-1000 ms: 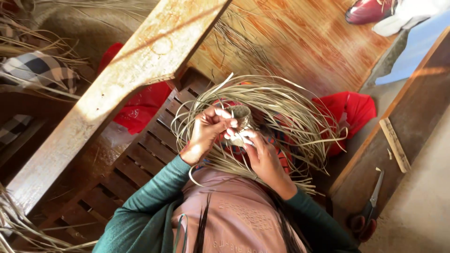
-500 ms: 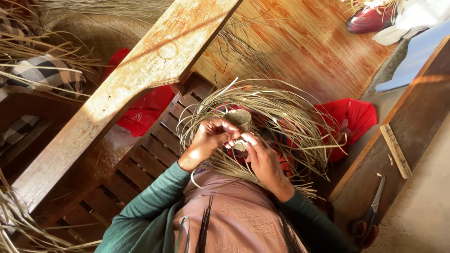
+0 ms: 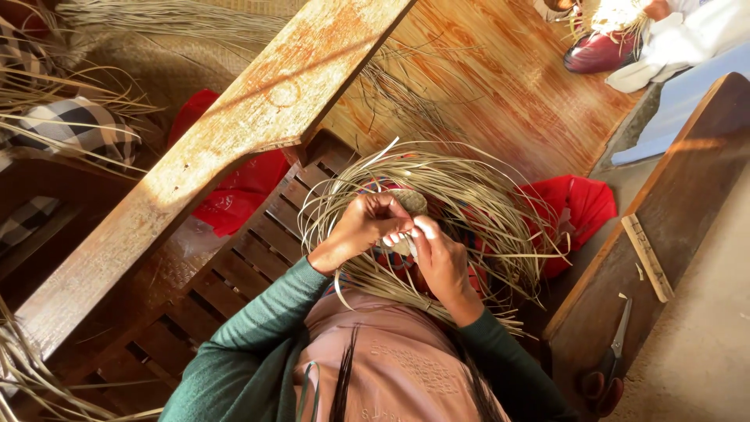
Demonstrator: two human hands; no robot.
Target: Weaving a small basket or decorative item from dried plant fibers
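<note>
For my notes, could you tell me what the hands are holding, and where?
Both the left hand and right hand pinch the small woven piece at its near edge, among its loose strands.

This is a home weaving workshop, rustic and hand-run. Loose bundles of dried straw strips [image 3: 437,180] spread everywhere, over a slatted wooden bench [image 3: 234,266] and a woven floor mat [image 3: 500,86]. Scissors [image 3: 613,355] and a wooden ruler [image 3: 647,258] lie on a low wooden board [image 3: 687,180], with red plastic bags [image 3: 574,207] nearby.
</note>
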